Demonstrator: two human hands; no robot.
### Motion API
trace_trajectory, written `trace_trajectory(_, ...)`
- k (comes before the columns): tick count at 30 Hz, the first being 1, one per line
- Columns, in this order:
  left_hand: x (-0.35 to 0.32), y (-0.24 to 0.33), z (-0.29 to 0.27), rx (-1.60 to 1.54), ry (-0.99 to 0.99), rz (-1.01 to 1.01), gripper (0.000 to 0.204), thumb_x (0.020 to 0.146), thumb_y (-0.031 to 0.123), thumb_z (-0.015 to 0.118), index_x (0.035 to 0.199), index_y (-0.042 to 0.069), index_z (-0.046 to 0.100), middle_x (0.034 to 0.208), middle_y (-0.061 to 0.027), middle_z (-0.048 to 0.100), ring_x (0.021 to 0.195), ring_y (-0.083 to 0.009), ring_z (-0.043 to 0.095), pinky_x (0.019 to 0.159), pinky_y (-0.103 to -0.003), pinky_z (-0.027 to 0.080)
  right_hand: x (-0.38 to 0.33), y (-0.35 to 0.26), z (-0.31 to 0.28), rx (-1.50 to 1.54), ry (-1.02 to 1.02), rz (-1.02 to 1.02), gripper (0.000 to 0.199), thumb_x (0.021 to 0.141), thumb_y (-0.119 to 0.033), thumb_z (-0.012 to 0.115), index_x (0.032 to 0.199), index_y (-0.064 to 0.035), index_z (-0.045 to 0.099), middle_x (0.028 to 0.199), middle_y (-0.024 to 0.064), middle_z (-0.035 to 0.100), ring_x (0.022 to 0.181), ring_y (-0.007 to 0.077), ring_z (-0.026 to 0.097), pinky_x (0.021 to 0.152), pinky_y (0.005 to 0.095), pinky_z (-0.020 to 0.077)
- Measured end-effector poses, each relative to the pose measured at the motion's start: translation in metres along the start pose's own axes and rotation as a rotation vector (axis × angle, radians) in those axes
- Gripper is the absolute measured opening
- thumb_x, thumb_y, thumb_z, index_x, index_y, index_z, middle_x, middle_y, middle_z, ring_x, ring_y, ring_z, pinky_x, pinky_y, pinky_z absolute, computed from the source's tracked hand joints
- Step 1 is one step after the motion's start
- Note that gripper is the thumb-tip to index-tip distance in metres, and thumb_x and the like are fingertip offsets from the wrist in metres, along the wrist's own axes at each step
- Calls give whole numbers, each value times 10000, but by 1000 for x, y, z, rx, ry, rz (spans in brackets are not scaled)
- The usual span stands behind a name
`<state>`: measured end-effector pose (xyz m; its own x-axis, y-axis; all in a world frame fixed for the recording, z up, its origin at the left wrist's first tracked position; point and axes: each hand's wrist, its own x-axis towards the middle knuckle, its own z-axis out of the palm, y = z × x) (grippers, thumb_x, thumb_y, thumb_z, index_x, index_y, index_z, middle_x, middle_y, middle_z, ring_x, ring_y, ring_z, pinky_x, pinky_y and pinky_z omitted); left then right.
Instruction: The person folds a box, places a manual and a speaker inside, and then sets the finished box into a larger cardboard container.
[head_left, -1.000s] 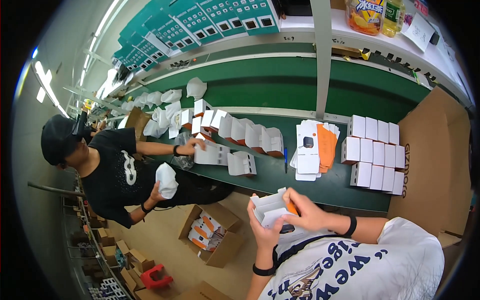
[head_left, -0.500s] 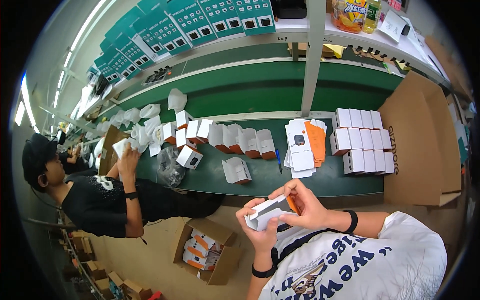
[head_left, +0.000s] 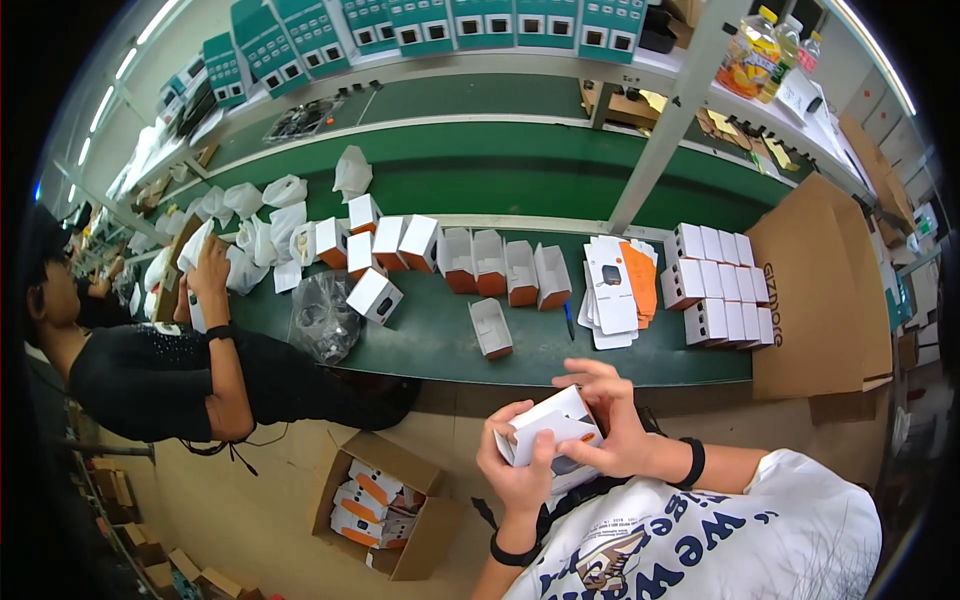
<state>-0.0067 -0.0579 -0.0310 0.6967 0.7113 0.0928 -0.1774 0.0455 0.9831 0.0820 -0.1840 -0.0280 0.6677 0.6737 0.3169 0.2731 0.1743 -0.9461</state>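
Note:
I hold a small white carton (head_left: pixel 552 418) with orange edges and a dark printed picture in front of my chest, just off the bench's near edge. My left hand (head_left: pixel 517 468) is wrapped round its left end, with the thumb pressed on a white flap. My right hand (head_left: pixel 622 436) grips the right side, its thumb on the near face and its index finger raised over the top. On the bench ahead stands an open carton (head_left: pixel 490 327), beside a row of other open cartons (head_left: pixel 521 274). A blue pen (head_left: pixel 569 321) lies to their right.
White and orange printed card sleeves (head_left: pixel 609 300) lie stacked beside closed white cartons (head_left: pixel 728 275). A large cardboard box (head_left: pixel 820 290) stands at right. Left are a plastic bag (head_left: pixel 325 318) and a co-worker (head_left: pixel 150 385). An open box (head_left: pixel 425 540) of sleeves is on the floor.
The carton's open end has been folded further over, and its white top now shows. My right fingers have lifted from the orange edge. The whole view has shifted a little.

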Motion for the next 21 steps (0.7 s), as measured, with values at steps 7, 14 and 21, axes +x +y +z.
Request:
trace_trajectory(7, 16, 3, -22, -4, 75, 1, 385, 829, 247, 779, 833, 35, 458, 1080, -181, 693, 908, -190, 612, 814, -346, 504, 17, -3, 24, -163, -83, -3, 707, 797, -188, 873, 1317, -109, 401, 1484, 270, 374, 1338, 341, 488, 1059, 427, 456)
trace_trajectory(14, 16, 7, -19, 41, 167, 66, 396, 840, 254, 760, 805, 47, 425, 1076, -189, 691, 913, -202, 625, 824, -352, 503, 38, -12, 19, -190, -135, 20, 640, 830, -263, 847, 1279, -75, 431, 1458, 272, 420, 1221, 316, 580, 996, 407, 500)
trace_trajectory(21, 20, 5, -11, 97, 178, 197, 430, 816, 298, 770, 796, 60, 411, 1045, -201, 695, 920, -258, 652, 840, -383, 509, 49, -11, -1, 154, -233, 149, 342, 963, -170, 609, 1253, -62, 464, 1341, 158, 509, 1176, 215, 555, 923, 340, 522)
